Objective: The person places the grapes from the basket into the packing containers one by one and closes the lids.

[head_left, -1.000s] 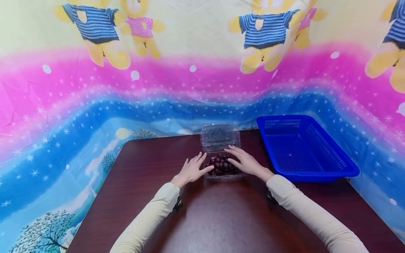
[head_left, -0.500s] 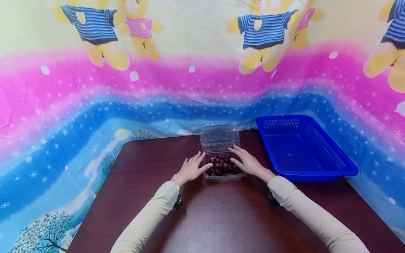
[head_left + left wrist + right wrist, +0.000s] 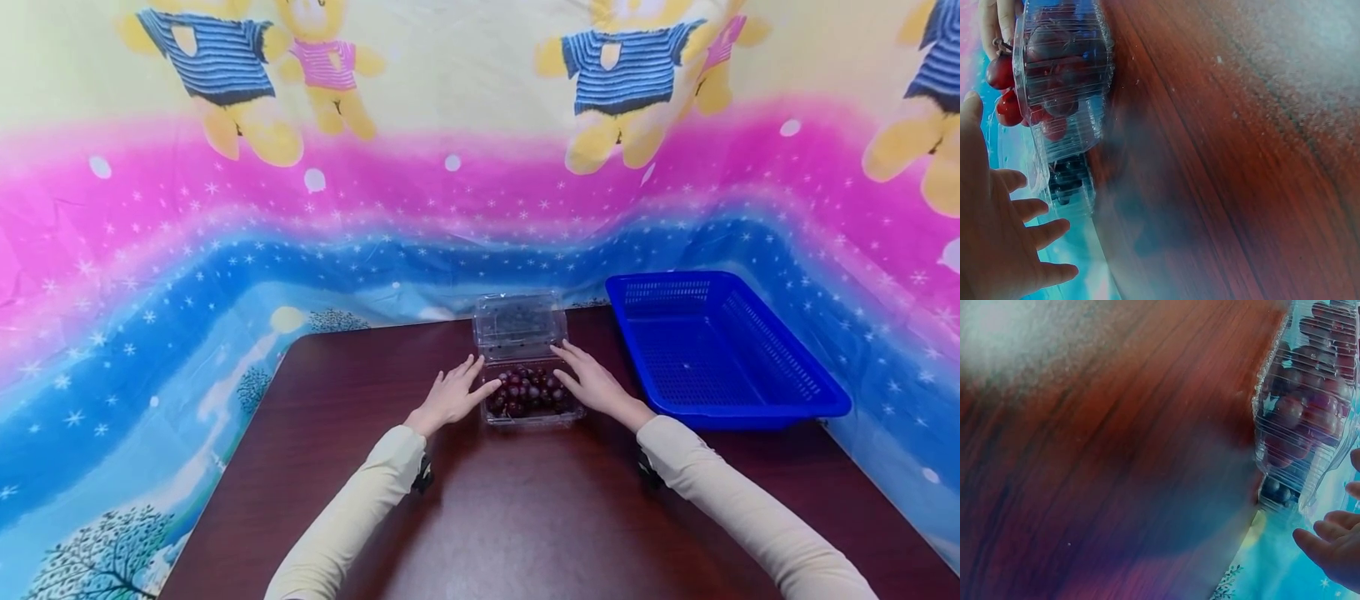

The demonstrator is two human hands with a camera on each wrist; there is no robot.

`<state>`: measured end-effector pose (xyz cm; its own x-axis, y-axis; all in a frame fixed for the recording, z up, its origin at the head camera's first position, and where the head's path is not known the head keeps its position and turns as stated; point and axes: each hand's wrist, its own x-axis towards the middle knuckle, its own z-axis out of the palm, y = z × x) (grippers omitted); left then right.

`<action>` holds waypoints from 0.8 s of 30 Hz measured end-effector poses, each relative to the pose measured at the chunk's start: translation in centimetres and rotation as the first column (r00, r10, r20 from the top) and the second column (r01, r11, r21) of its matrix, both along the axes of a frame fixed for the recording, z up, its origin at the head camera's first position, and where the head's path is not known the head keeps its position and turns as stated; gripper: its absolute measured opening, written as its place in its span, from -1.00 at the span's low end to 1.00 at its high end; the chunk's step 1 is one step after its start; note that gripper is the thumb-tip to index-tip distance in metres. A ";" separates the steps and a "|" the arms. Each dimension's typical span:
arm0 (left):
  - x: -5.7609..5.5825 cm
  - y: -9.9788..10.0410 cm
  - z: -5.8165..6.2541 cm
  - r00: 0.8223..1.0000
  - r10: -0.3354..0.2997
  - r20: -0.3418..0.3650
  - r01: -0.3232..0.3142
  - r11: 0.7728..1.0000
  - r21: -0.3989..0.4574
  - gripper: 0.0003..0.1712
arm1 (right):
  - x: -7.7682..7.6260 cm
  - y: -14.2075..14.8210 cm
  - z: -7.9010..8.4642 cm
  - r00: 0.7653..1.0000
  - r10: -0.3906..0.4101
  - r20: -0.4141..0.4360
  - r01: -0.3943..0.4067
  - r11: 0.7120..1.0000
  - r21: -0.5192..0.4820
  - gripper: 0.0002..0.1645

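Note:
A clear plastic clamshell box sits near the table's back edge, its lid raised and tipped away. Dark red grapes fill its base; the left wrist view shows a few grapes at the rim. My left hand is beside the box's left side, fingers spread and straight, thumb toward the grapes. On the opposite side my right hand has its fingers extended near the lid's corner. Neither hand grips anything. Whether the fingertips touch the box, I cannot tell.
A blue plastic basket with slotted sides stands on the table at the right, close to my right forearm. The dark reddish-brown table extends in front of the box. A patterned cloth hangs behind the table and along its sides.
My right hand has drawn a little to the right, away from the grapes, leaving more of them in sight. My left hand has shifted slightly left. The box and basket stay put.

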<state>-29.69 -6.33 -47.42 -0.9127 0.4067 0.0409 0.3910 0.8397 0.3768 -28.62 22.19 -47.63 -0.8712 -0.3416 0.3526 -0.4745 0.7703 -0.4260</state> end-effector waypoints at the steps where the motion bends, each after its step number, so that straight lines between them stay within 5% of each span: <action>1: -0.1 0.0 0.0 1.000 0.001 0.004 -0.001 1.000 0.003 -0.05 | 0.0 0.0 0.0 1.000 -0.005 -0.003 0.005 1.000 -0.003 -0.39; 24: -1.6 -0.9 0.4 0.999 0.013 0.036 -0.015 0.998 0.062 -0.13 | -1.7 0.3 0.0 0.994 -0.091 0.059 0.093 0.995 -0.038 -0.28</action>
<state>-31.27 -7.18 -47.05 -0.9197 0.3912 0.0331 0.3644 0.8194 0.4424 -30.28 22.47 -47.64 -0.9175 -0.2454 0.3131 -0.3761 0.7913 -0.4820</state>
